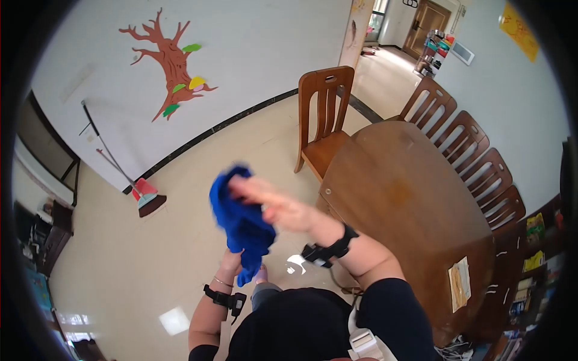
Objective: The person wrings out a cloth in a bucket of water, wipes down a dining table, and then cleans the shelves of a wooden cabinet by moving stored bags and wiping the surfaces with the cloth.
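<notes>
A crumpled blue cloth (244, 225) hangs in the air in front of my body, above the floor. My left hand (232, 257) is under and behind it, closed on the cloth, with most of its fingers hidden by the fabric. My right hand (277, 204) reaches across from the right, blurred by motion. Its fingers are stretched out over the cloth's upper part, and the thumb stands apart from them. Whether those fingertips touch the fabric is unclear. Each wrist wears a black strap with a small device.
To my right stands a brown wooden table (397, 174) with a paper-like item (459, 284) on it. A wooden chair (325, 114) is at its far end, and several more line the wall. A broom (150, 204) and a red dustpan (142, 188) lean at the left wall.
</notes>
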Demonstrator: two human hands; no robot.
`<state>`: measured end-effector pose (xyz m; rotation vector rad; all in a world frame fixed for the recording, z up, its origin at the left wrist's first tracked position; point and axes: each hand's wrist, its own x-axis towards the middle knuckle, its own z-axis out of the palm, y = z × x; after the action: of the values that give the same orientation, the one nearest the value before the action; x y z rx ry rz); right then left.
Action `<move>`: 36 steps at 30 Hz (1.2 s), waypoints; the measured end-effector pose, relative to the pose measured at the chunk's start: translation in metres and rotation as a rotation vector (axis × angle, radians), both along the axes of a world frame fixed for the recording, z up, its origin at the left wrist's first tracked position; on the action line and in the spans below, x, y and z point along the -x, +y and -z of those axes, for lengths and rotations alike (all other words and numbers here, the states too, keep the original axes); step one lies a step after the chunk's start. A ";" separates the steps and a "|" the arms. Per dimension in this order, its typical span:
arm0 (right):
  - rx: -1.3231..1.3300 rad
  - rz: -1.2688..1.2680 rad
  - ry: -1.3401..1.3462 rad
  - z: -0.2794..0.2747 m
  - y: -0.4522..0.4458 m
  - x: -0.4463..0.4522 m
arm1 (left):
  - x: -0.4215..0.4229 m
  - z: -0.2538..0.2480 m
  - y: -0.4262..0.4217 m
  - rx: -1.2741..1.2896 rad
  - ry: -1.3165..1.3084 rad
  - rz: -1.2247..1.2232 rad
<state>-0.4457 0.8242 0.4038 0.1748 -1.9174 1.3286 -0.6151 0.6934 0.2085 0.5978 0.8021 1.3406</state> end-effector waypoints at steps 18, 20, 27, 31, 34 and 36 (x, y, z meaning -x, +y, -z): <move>0.496 1.363 -0.112 0.032 0.071 -0.188 | -0.045 -0.106 0.238 0.004 -0.765 1.158; 0.403 1.506 -0.363 0.047 0.094 -0.261 | -0.080 -0.078 0.260 0.221 -0.674 1.263; 0.435 1.258 -1.598 0.216 0.095 -0.330 | -0.042 0.064 0.356 -0.186 0.696 1.078; 0.553 1.119 -1.854 0.233 0.116 -0.259 | 0.080 0.119 0.403 0.055 1.297 0.688; 0.358 1.161 -1.783 0.247 0.143 -0.241 | 0.168 0.146 0.408 0.342 1.196 0.579; 0.182 1.208 -1.683 0.254 0.176 -0.229 | 0.193 0.136 0.412 0.602 1.145 0.546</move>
<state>-0.2168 1.0003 0.1498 -2.4126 -2.1249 0.5699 -0.8082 1.1050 0.0728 0.9947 1.7132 0.1134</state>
